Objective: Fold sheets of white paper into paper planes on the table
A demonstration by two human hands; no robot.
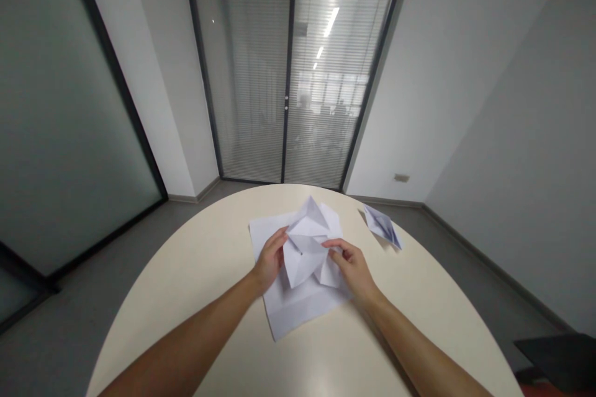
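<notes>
A folded white paper point(305, 260) with pointed flaps is held up between both hands. My left hand point(270, 260) grips its left edge, fingers partly behind it. On the right side, my right hand point(350, 263) pinches a flap between thumb and fingers. Beneath lie white paper sheets point(291, 316), flat on the round cream table point(209, 273). Another pointed fold of white paper point(310, 220) stands up at the top of the held piece; where the pieces join cannot be made out.
A separate folded paper piece point(382, 227) lies near the table's right far edge. A dark chair point(559, 356) stands at the lower right. Beyond the table are glass doors with blinds point(251, 74) and white walls.
</notes>
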